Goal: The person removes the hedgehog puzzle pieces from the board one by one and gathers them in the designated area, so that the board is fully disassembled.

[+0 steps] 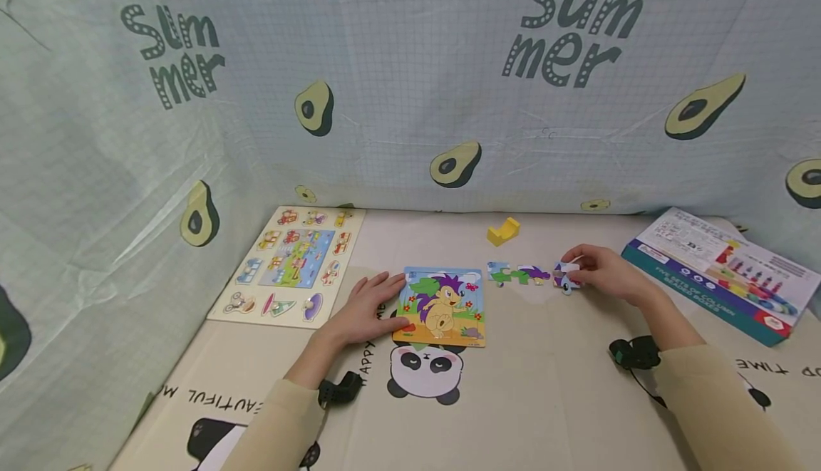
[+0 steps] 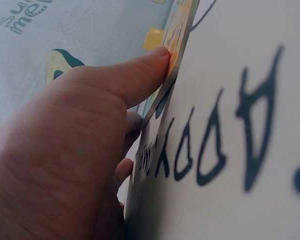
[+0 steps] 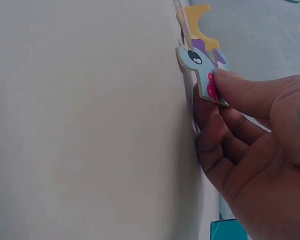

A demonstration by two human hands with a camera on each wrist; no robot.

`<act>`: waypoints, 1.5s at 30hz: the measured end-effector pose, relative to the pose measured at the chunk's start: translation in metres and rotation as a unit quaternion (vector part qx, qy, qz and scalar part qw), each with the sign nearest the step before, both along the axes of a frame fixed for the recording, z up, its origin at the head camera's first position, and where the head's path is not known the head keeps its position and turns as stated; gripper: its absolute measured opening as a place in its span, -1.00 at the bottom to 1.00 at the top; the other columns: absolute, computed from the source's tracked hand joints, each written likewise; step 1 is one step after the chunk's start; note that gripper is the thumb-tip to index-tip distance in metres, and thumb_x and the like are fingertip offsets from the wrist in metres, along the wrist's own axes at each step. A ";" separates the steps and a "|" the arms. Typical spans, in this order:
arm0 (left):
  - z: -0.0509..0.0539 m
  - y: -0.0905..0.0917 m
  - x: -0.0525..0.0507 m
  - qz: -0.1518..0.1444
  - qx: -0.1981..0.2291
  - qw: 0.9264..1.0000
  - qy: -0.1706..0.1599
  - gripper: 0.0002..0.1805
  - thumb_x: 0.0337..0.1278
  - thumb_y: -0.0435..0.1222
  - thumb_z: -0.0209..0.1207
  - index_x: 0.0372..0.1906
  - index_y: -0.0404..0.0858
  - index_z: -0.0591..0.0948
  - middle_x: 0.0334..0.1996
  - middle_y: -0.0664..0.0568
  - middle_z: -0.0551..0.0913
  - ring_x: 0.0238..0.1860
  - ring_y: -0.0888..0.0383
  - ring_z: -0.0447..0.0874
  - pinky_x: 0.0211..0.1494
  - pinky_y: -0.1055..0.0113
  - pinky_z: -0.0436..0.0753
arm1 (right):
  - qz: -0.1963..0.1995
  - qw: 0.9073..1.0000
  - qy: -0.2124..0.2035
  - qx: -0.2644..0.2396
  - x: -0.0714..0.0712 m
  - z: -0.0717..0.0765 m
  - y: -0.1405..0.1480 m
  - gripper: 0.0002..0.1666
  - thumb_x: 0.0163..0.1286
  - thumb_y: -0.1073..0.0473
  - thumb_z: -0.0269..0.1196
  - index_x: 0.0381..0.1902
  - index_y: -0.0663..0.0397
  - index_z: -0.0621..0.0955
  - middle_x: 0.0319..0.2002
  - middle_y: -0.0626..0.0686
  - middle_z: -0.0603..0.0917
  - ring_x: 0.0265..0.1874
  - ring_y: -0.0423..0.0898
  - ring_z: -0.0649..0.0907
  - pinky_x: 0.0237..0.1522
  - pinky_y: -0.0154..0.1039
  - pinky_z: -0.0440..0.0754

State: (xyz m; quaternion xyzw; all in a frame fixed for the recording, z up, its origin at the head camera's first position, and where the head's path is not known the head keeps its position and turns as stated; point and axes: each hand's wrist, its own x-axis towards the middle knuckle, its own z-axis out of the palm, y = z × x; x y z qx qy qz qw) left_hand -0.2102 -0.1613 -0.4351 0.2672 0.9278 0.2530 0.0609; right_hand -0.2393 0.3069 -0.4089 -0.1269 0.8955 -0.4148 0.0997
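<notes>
A square hedgehog puzzle board (image 1: 441, 307) lies on the table, its picture showing a purple-spined hedgehog. My left hand (image 1: 370, 308) rests at its left side, fingers extended, with the thumb on the lower left corner. In the right wrist view, my right hand (image 3: 250, 130) pinches a puzzle piece (image 3: 204, 75) with a light blue body, an eye and red marks between thumb and fingers. That piece is tilted just above the table, and its far side is hidden by the fingers. To its left, other puzzle pieces (image 1: 513, 276) lie in a row right of the board.
A larger picture puzzle board (image 1: 218, 308) lies at the left. Behind the loose pieces stands a yellow curved block (image 1: 503, 231). At the right is a teal and white box (image 1: 712, 296). A patterned cloth wall (image 1: 385, 164) closes off the back.
</notes>
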 end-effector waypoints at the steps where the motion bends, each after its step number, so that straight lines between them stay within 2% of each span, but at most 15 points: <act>1: 0.000 0.000 0.000 -0.001 0.000 1.000 0.000 -0.09 0.21 0.13 0.26 0.56 -0.19 0.27 0.52 -0.02 0.27 0.58 -0.09 -0.05 0.56 -0.11 -0.20 | -0.001 1.000 0.001 0.003 0.000 -0.001 -0.001 -0.65 0.49 0.27 0.23 0.14 0.36 0.50 -0.14 0.16 0.59 -0.21 0.04 0.52 -0.27 -0.30 0.58; 8: 0.000 0.000 0.000 0.001 -0.001 1.000 -0.001 -0.08 0.20 0.14 0.26 0.56 -0.17 0.26 0.52 -0.02 0.27 0.58 -0.09 -0.05 0.56 -0.11 -0.20 | -0.011 0.998 0.030 0.051 -0.003 -0.004 -0.006 -0.68 0.47 0.23 0.26 0.08 0.32 0.56 -0.11 0.16 0.58 -0.13 0.07 0.49 -0.09 -0.19 0.53; 14: 0.000 0.000 0.000 0.002 -0.003 1.000 -0.001 -0.08 0.21 0.13 0.26 0.57 -0.17 0.26 0.52 -0.02 0.27 0.58 -0.08 -0.06 0.56 -0.11 -0.20 | -0.008 0.998 0.037 0.054 -0.002 -0.006 -0.005 -0.66 0.47 0.23 0.27 0.08 0.36 0.55 -0.08 0.21 0.60 -0.10 0.12 0.53 0.02 0.00 0.55; 21: 0.001 0.000 0.001 0.003 0.000 1.000 -0.004 -0.08 0.21 0.13 0.26 0.57 -0.17 0.26 0.52 -0.02 0.26 0.58 -0.09 -0.06 0.56 -0.11 -0.21 | 0.009 0.999 0.014 0.050 0.004 -0.006 -0.002 -0.35 0.34 0.11 0.41 0.22 0.39 0.48 0.15 0.33 0.51 0.07 0.20 0.47 0.17 0.13 0.45; 25: 0.001 0.000 0.001 0.002 0.001 1.000 -0.002 -0.09 0.20 0.13 0.26 0.56 -0.17 0.26 0.52 -0.02 0.27 0.58 -0.09 -0.06 0.56 -0.10 -0.21 | 0.023 0.998 0.022 0.059 0.005 -0.006 -0.001 -0.31 0.31 0.11 0.43 0.24 0.41 0.46 0.17 0.36 0.46 0.05 0.21 0.45 0.15 0.15 0.46; 36: -0.001 0.000 -0.001 0.001 0.000 1.000 0.002 -0.08 0.20 0.13 0.26 0.56 -0.18 0.26 0.52 -0.04 0.28 0.58 -0.09 -0.05 0.56 -0.10 -0.20 | 0.026 0.997 0.034 0.069 0.004 -0.008 0.000 -0.34 0.32 0.12 0.43 0.22 0.41 0.48 0.15 0.35 0.47 0.02 0.19 0.46 0.12 0.14 0.49; 45: -0.001 0.000 -0.001 -0.001 0.000 1.000 0.003 -0.08 0.20 0.14 0.26 0.57 -0.17 0.26 0.52 -0.02 0.27 0.57 -0.09 -0.05 0.56 -0.10 -0.20 | 0.019 0.999 0.024 0.045 0.005 -0.003 -0.003 -0.33 0.35 0.13 0.40 0.27 0.40 0.43 0.18 0.36 0.49 0.09 0.23 0.46 0.16 0.15 0.46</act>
